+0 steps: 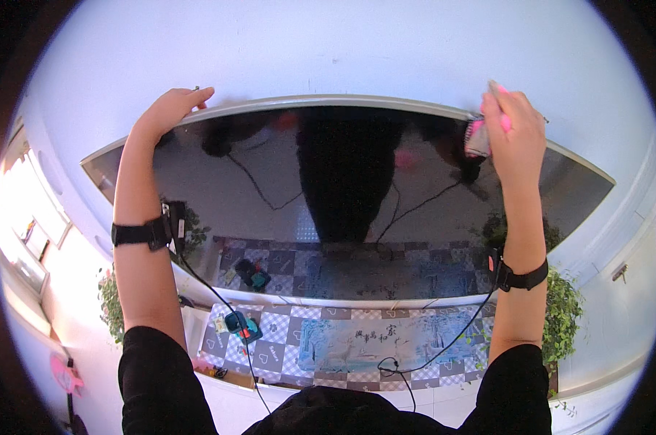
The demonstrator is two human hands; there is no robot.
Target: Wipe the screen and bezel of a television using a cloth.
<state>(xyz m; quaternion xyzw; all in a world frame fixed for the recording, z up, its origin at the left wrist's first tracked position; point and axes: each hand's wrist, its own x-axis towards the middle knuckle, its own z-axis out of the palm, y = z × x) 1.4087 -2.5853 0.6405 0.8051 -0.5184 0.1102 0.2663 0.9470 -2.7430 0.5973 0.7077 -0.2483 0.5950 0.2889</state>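
Note:
A wall-mounted flat-screen television (338,185) with a dark, glossy screen spans the view before me. My left hand (171,110) rests at its top edge on the left; most of its fingers are hidden, so their grip is unclear. On the right, my right hand (517,133) is closed around a pink and grey cloth (477,140). Part of this cloth hangs over the television's top edge and front, and another bit sticks up above my fingers. The screen mirrors my dark clothing and the cabinet below.
Below the television, a cabinet bears a checked, printed cover (284,356) with a teal container (235,322) on it. Leafy plants (561,315) flank the cabinet. Black cables (447,353) run from straps (523,277) on my forearms. A pink fan-like object (65,375) stands at lower left.

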